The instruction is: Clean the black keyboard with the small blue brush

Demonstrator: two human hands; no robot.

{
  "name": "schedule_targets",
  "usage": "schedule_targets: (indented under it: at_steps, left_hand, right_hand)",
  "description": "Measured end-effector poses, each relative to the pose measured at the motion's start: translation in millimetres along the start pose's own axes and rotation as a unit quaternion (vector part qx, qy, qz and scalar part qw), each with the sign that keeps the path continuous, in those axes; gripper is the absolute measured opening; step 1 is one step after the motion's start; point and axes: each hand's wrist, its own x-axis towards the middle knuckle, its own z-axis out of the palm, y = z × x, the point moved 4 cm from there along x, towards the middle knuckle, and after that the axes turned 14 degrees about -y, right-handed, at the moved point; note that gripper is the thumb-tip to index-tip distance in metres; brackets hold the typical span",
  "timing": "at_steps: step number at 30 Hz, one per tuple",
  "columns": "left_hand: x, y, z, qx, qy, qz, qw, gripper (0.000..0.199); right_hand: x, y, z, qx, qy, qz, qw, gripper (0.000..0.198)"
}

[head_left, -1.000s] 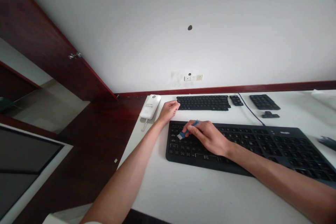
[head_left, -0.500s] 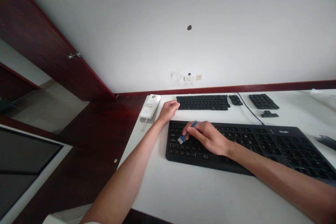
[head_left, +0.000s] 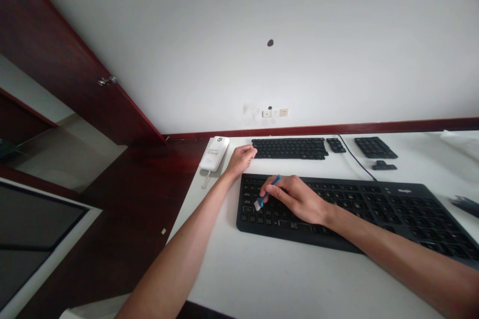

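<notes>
The right hand (head_left: 299, 200) pinched the light-looking blue brush (head_left: 261, 202) by its handle (head_left: 276, 180), a good spot. The left hand (head_left: 241, 160) curled; I couldn't tell if it held anything.

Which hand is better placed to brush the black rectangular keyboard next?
Likely the right hand: it grips the blue, pale-bristled brush over the keyboard; the left hand is by separate black keys.
</notes>
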Motion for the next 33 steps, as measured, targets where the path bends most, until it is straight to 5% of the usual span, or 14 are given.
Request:
schedule_targets:
  at_steps: [20, 33]
  left_hand:
    - [1.5, -4.5, -2.7, 0.011, 0.005, -0.007, 1.0, 0.033]
    - [1.5, -3.2, -2.1, 0.034, 0.004, 0.0, 0.999, 0.032]
  right_hand:
    - [-0.4, 4.3, -3.1, 0.005, 0.039, 0.024, 0.999, 0.045]
    - [0.6, 3.5, -0.2, 0.017, -0.002, -0.013, 1.0, 0.047]
